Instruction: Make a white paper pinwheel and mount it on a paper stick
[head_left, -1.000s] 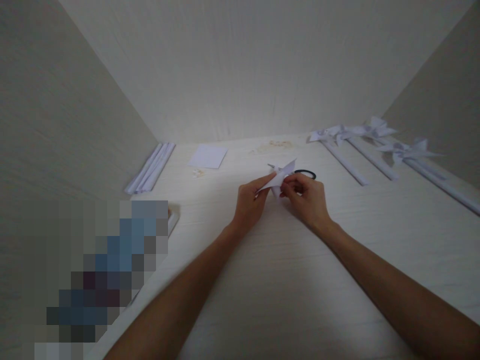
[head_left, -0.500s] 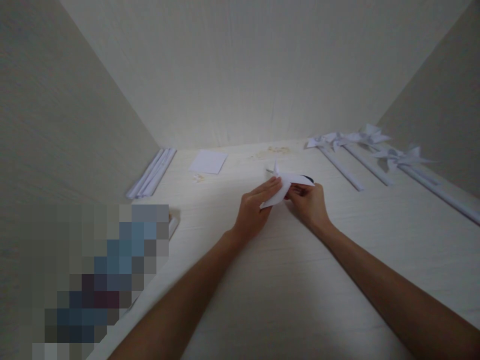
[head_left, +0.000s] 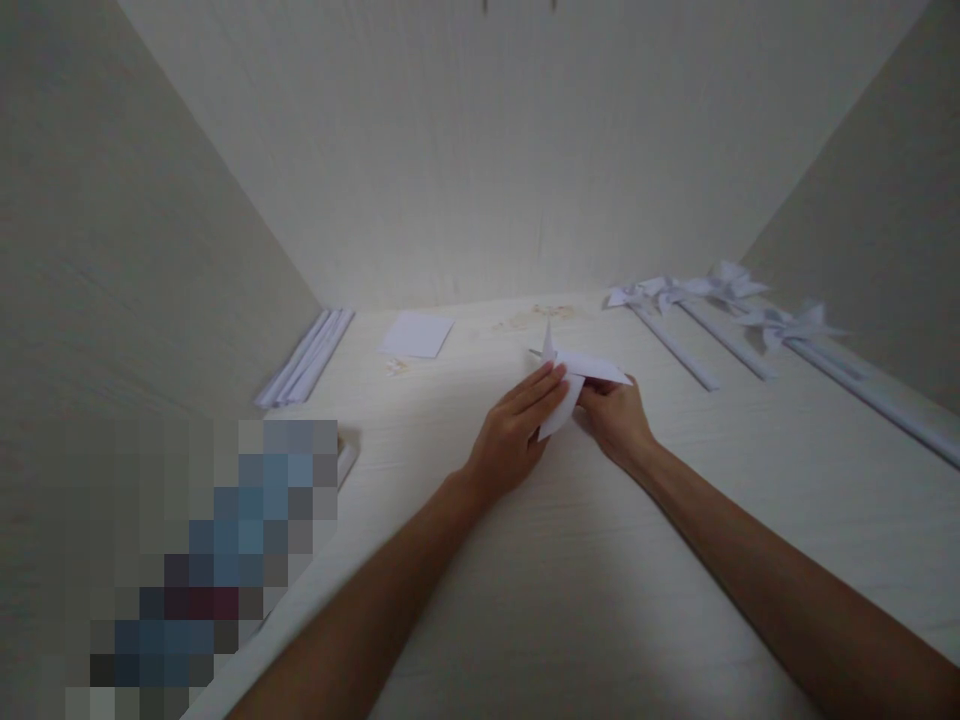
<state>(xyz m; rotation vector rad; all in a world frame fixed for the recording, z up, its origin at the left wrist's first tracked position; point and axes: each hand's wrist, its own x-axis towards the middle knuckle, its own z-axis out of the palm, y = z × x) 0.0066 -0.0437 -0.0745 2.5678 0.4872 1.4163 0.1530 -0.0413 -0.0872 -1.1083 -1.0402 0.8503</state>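
Note:
Both hands meet over the middle of the white table (head_left: 585, 560), working a folded white paper piece (head_left: 577, 375). My left hand (head_left: 517, 430) pinches its near flap with fingers stretched along the fold. My right hand (head_left: 616, 420) grips the paper from below on the right side, mostly under the sheet. One pointed flap of the paper stands upright behind my left fingertips.
Several finished paper pinwheels on rolled sticks (head_left: 690, 330) lie at the back right. A bundle of rolled paper sticks (head_left: 304, 355) rests along the left wall. A flat white paper square (head_left: 417, 334) lies at the back. A blurred patch covers the lower left.
The paper has been turned and lowered from a raised diagonal to lying nearly flat between my hands. The black ring seen behind my right hand is now hidden.

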